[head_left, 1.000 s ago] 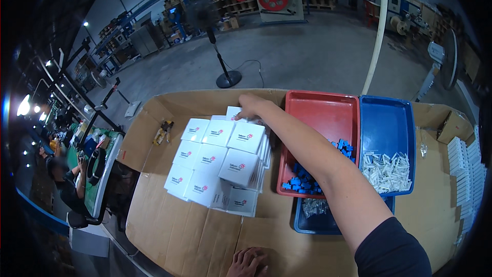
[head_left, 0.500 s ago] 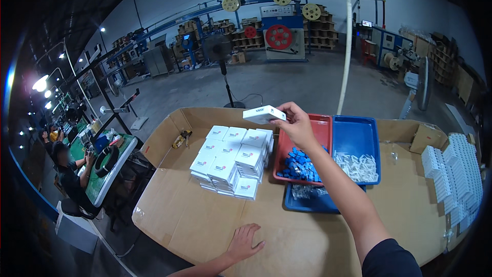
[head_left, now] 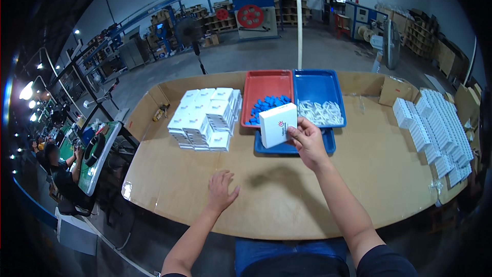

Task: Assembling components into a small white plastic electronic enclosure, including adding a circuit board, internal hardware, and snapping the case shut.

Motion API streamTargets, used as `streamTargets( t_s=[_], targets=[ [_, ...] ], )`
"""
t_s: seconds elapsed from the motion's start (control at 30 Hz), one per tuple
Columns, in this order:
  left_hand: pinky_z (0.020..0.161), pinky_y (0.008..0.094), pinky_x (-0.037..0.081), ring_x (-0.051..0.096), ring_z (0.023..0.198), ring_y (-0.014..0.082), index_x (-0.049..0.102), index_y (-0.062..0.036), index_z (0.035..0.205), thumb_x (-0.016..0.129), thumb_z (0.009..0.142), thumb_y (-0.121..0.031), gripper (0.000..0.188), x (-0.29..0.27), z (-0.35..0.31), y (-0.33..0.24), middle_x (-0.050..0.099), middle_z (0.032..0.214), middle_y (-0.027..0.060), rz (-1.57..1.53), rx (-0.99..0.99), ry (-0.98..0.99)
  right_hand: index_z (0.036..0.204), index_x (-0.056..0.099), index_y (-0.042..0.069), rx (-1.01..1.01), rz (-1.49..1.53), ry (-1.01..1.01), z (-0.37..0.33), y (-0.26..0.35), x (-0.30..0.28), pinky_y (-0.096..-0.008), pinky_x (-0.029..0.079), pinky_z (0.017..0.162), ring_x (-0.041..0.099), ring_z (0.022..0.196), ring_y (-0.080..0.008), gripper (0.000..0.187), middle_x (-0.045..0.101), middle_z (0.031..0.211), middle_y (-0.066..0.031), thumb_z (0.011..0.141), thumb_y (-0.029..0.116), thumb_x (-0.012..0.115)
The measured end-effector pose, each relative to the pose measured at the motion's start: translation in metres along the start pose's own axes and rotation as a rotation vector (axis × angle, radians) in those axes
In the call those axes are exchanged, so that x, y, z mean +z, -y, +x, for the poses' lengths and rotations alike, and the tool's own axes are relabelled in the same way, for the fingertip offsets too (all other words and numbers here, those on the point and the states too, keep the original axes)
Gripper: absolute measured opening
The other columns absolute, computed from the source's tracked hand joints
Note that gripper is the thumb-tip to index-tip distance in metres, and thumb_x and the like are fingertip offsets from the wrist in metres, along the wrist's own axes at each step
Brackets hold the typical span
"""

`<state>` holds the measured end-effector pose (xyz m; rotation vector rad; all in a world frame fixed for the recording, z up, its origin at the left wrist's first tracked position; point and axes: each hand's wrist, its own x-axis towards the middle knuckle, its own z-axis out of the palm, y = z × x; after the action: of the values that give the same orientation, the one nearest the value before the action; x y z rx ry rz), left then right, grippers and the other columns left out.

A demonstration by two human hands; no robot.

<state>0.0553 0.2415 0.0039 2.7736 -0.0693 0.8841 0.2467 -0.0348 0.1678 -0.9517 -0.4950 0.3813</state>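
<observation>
A small flat white box (head_left: 277, 124) with a red mark on its face is pinched in my right hand (head_left: 310, 146). It hangs tilted above the cardboard, in front of the trays. My left hand (head_left: 221, 191) hovers at or rests on the cardboard-covered table (head_left: 184, 174), fingers spread, holding nothing. Several like white boxes (head_left: 207, 118) stand stacked beyond it to the left. Behind the held box, a red tray (head_left: 268, 84) contains small blue pieces (head_left: 270, 104). The blue tray (head_left: 313, 83) beside it contains small white pieces (head_left: 320, 113).
Another blue tray (head_left: 327, 142) lies beneath these two. Rows of stacked white pieces (head_left: 435, 133) fill the table's right side. A yellow-handled tool (head_left: 161, 113) lies at the far left by the cardboard rim. A person (head_left: 64, 166) sits at a green bench to the left.
My right hand has brought the white box from behind the stack nearer to me and turned its marked face into view. The view has shifted downward and to the right.
</observation>
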Motion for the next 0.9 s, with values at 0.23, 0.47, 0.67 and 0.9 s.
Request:
streamTargets(
  t_s=[0.23, 0.47, 0.67, 0.9],
  targets=[
    [0.109, 0.0372, 0.043, 0.057, 0.126, 0.0248, 0.053, -0.0023, 0.143, 0.059, 0.106, -0.026, 0.045, -0.024, 0.041, -0.155, 0.06, 0.137, 0.0134, -1.11, -0.498, -0.064, 0.117, 0.069, 0.006, 0.375, 0.173, -0.129, -0.138, -0.04, -0.028, -0.0367, 0.057, 0.09, 0.071, 0.1, -0.0161, 0.033, 0.074, 0.109, -0.0054, 0.102, 0.035, 0.069],
    [0.104, 0.0309, 0.046, 0.056, 0.119, 0.0164, 0.04, -0.0055, 0.157, 0.052, 0.11, -0.033, 0.055, -0.009, 0.019, -0.234, 0.057, 0.135, 0.0118, -1.56, -0.605, 0.193, 0.124, 0.066, -0.001, 0.489, -0.003, -0.209, -0.206, -0.059, -0.052, -0.0372, 0.057, 0.093, 0.07, 0.103, -0.0177, 0.036, 0.073, 0.109, -0.0064, 0.102, 0.027, 0.071],
    [0.094, 0.0299, 0.049, 0.058, 0.107, 0.014, 0.039, -0.0088, 0.157, 0.057, 0.109, -0.033, 0.057, 0.001, 0.013, -0.252, 0.056, 0.129, 0.0106, -1.497, -0.685, 0.2, 0.141, 0.055, 0.001, -0.132, -0.849, -0.206, -0.223, -0.042, -0.051, -0.0433, 0.049, 0.109, 0.06, 0.129, -0.0305, 0.056, 0.057, 0.144, -0.0216, 0.092, 0.017, 0.076],
    [0.095, 0.0296, 0.05, 0.061, 0.11, 0.0149, 0.045, -0.0008, 0.15, 0.043, 0.112, -0.048, 0.061, -0.001, 0.006, -0.269, 0.062, 0.122, 0.0103, -1.727, -0.96, 0.368, 0.151, 0.047, 0.001, -0.445, -0.991, 0.199, -0.213, -0.053, -0.061, -0.0616, 0.032, 0.12, 0.053, 0.136, -0.0465, 0.087, 0.051, 0.15, -0.0288, 0.084, 0.048, 0.077]
  ],
)
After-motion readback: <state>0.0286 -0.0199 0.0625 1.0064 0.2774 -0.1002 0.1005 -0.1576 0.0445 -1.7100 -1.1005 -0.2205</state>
